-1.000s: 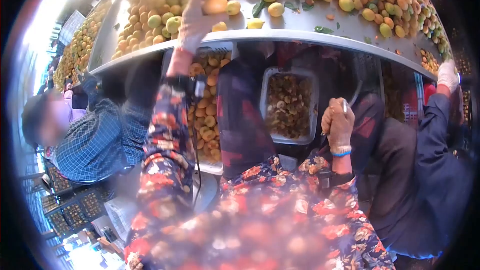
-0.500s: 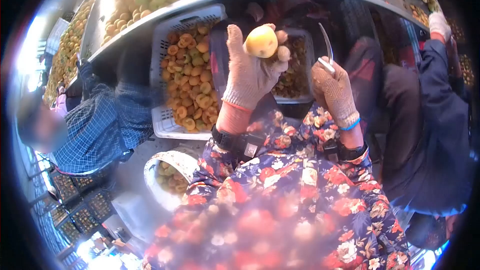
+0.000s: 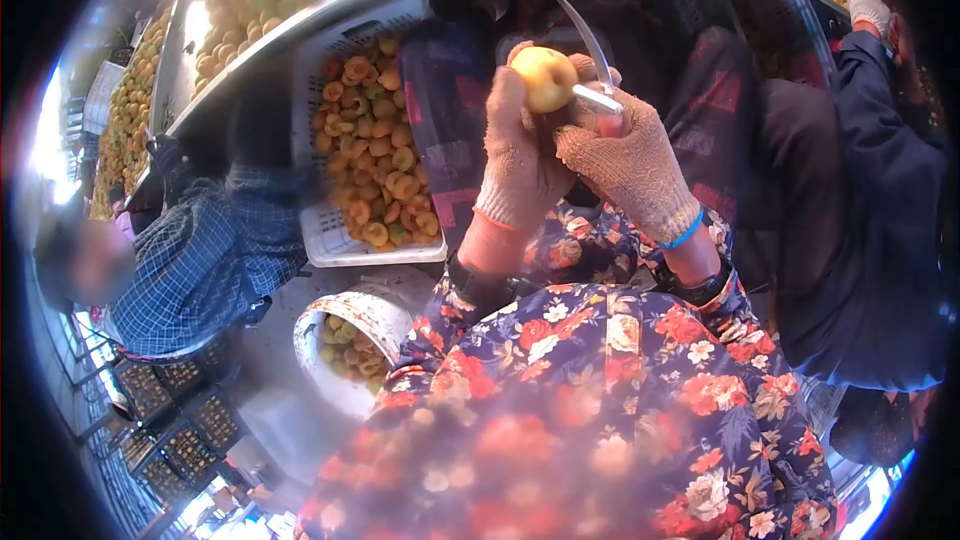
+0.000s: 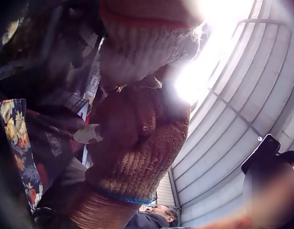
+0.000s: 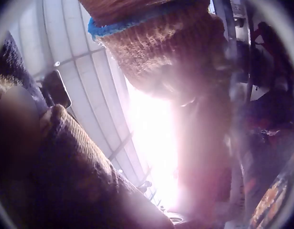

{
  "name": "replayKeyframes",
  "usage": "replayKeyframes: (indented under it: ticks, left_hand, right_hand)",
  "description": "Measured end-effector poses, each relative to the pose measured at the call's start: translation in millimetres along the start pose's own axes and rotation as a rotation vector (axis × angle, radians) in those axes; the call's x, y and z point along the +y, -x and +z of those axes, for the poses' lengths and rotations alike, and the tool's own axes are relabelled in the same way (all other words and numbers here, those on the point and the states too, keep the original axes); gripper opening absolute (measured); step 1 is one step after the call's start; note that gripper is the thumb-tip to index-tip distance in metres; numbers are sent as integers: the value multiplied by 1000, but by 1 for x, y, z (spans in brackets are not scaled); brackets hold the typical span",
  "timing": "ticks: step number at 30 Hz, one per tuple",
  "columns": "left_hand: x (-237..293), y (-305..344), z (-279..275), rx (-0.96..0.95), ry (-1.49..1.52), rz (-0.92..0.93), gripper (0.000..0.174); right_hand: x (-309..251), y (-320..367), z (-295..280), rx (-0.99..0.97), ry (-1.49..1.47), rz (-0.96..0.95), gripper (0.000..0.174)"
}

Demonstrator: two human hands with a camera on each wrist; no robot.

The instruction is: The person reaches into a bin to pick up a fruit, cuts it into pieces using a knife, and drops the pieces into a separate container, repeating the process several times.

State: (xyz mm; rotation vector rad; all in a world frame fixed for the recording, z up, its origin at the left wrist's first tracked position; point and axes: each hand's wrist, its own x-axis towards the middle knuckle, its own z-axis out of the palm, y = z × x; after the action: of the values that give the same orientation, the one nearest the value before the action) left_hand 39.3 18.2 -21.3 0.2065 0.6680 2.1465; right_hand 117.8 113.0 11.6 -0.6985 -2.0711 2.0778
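We see the gloved left hand (image 3: 515, 160) and right hand (image 3: 635, 155) raised close together, the left gripping one yellow fruit (image 3: 545, 79), the right curled round one curved knife (image 3: 587, 32), its blade pointing up just beside that fruit. On the left we count one white crate (image 3: 322, 237) of orange fruit (image 3: 378, 165), many split open, and one white bucket (image 3: 375, 308) of greenish fruit (image 3: 350, 348).

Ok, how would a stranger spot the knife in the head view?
Start at the floral jacket, lower middle. Just above it, the right hand, gloved and blue-edged at the wrist, grips the knife. Slim, curved and silvery, it stands out from the round yellow fruit beside it.
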Motion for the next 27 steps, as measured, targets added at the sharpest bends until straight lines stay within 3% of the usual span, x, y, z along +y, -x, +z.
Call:
replayKeyframes:
  ticks: [3,8,10,14,17,20,22,23,27]
  left_hand:
    - [-4,-6,-9,-24,-85,46,61]
    - [-24,-13,-20,-77,-25,42,61]
    - [-34,-20,-31,-110,18,59,62]
    - [-65,-45,-73,-64,70,-66,63]
    - [-78,-51,-93,-113,184,-66,61]
    - [-75,-49,-102,-100,40,-104,48]
    - [-82,-54,-100,-324,-146,48,40]
    - [-80,-52,-103,-318,-139,44,40]
    - [-49,-36,-68,-243,-283,-56,38]
  right_hand:
    - [9,-4,3,50,4,-59,16]
    - [19,-9,0,141,107,-52,17]
    - [36,-18,-4,157,630,-295,16]
    - [65,-26,-7,180,716,-292,15]
    - [90,-29,-9,153,867,-283,13]
    - [99,-27,-8,66,823,-202,10]
    - [89,-23,-16,-117,1247,-409,8]
    - [85,-21,-14,-93,1128,-322,10]
    - [74,-14,-23,-209,951,-266,9]
